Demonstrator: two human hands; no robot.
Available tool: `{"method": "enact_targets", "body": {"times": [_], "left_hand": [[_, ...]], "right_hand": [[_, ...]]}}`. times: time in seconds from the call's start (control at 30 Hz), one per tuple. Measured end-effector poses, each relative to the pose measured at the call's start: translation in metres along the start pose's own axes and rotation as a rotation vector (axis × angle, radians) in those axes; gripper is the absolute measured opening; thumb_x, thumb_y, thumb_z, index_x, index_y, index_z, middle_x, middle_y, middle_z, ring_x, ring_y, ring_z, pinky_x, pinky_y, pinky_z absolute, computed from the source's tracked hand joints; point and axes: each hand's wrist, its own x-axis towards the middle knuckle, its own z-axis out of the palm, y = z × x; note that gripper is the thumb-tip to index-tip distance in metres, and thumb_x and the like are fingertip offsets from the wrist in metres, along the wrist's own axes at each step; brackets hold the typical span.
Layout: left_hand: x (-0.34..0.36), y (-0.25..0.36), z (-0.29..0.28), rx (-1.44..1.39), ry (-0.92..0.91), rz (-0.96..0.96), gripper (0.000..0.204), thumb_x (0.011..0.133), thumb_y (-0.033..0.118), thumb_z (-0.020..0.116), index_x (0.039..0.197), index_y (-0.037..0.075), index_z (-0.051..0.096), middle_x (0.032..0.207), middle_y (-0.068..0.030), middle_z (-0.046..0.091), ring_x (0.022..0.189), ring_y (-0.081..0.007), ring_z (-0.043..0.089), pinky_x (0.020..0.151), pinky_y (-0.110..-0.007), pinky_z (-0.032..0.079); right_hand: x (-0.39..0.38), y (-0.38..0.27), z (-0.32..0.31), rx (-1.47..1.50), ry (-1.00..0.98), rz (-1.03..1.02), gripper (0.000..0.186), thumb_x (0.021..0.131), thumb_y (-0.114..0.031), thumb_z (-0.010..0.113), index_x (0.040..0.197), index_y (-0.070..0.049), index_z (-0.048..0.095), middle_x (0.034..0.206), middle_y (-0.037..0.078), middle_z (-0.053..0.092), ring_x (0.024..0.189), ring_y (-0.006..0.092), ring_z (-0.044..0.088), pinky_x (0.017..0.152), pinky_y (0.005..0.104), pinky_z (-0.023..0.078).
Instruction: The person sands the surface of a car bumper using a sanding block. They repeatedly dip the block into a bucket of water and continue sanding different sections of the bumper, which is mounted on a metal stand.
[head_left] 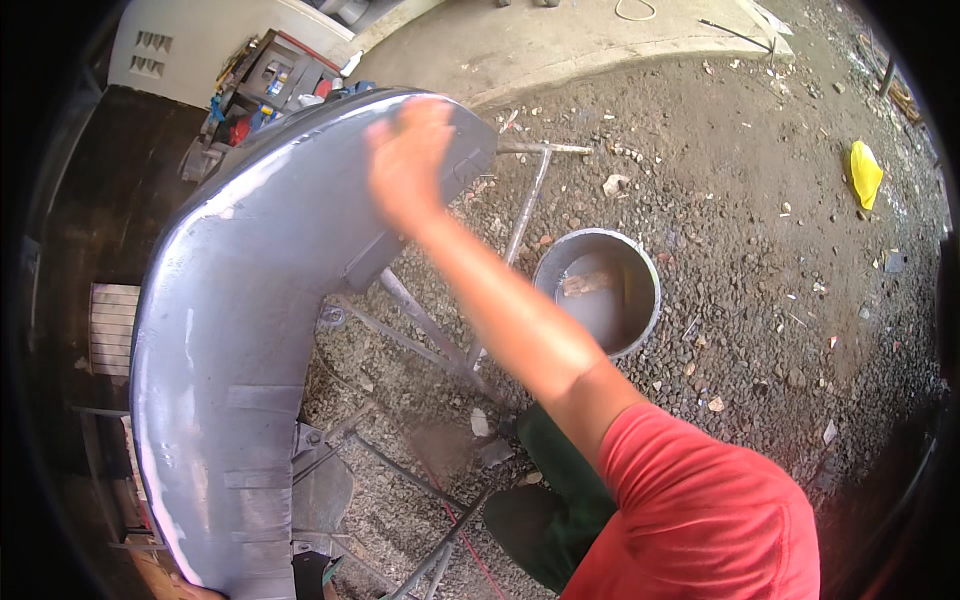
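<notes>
A long curved grey car bumper (260,260) fills the left side, with pale scuffed patches along its outer edge. My right hand (408,165) is pressed against the bumper's upper end. Motion smears its fingers, and I cannot make out whether anything lies under them. At the lower edge, a small part of my left hand (197,590) touches the bumper's bottom end; most of its fingers are hidden. Thin metal tubes of a stand (425,325) run beneath the bumper.
A dark round bucket (650,290) with murky liquid and a brownish piece inside stands right of my forearm. Gravel surrounds it. A yellow bag or cloth (865,175) lies at far right. Behind the bumper is a cluttered tool cart (275,75); a concrete slab (540,55) borders the gravel.
</notes>
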Motion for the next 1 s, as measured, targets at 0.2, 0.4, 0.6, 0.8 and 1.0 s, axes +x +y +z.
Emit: {"method": "enact_targets", "body": {"times": [0.2, 0.4, 0.6, 0.8, 1.0], "left_hand": [[-0.008, -0.027, -0.022, 0.057, -0.010, -0.039, 0.069, 0.103, 0.054, 0.040, 0.132, -0.005, 0.059, 0.131, -0.0261, 0.061, 0.113, -0.0373, 0.061, 0.100, -0.042, 0.047], [-0.002, -0.025, -0.011, 0.032, -0.027, -0.035, 0.072, 0.103, 0.057, 0.040, 0.133, -0.006, 0.059, 0.131, -0.0269, 0.061, 0.113, -0.0377, 0.061, 0.100, -0.042, 0.047], [-0.015, -0.031, -0.019, 0.006, 0.004, -0.007, 0.073, 0.103, 0.057, 0.039, 0.133, -0.006, 0.058, 0.130, -0.0274, 0.061, 0.111, -0.0374, 0.061, 0.098, -0.043, 0.047], [-0.006, -0.031, -0.012, 0.068, 0.022, 0.067, 0.075, 0.102, 0.059, 0.037, 0.136, -0.004, 0.057, 0.135, -0.0264, 0.059, 0.114, -0.0379, 0.061, 0.100, -0.043, 0.047], [0.000, -0.042, -0.031, 0.102, 0.042, -0.031, 0.076, 0.101, 0.063, 0.037, 0.136, -0.001, 0.059, 0.133, -0.0246, 0.061, 0.114, -0.0375, 0.062, 0.100, -0.043, 0.046]], "right_hand": [[-0.084, -0.040, -0.026, 0.181, -0.394, -0.801, 0.080, 0.097, -0.038, 0.052, 0.149, 0.016, 0.024, 0.158, 0.037, 0.020, 0.151, 0.0479, 0.013, 0.121, 0.0585, 0.015], [0.001, 0.024, -0.011, 0.027, -0.043, 0.010, 0.079, 0.105, -0.043, 0.037, 0.152, 0.015, 0.013, 0.159, 0.039, 0.007, 0.153, 0.0448, 0.003, 0.124, 0.0499, 0.003], [-0.109, -0.027, -0.025, 0.273, -0.361, -0.877, 0.090, 0.092, -0.030, 0.063, 0.154, 0.011, 0.012, 0.160, 0.037, 0.012, 0.151, 0.0487, 0.007, 0.124, 0.0536, 0.012], [-0.026, 0.051, -0.027, 0.153, -0.102, 0.082, 0.072, 0.105, -0.034, 0.038, 0.152, 0.015, 0.013, 0.162, 0.033, 0.003, 0.153, 0.0422, -0.001, 0.125, 0.0477, -0.001], [-0.131, -0.029, -0.031, 0.223, -0.438, -0.652, 0.089, 0.094, -0.039, 0.060, 0.160, -0.004, 0.010, 0.164, 0.028, 0.011, 0.153, 0.0437, 0.010, 0.125, 0.0507, 0.009]]}}
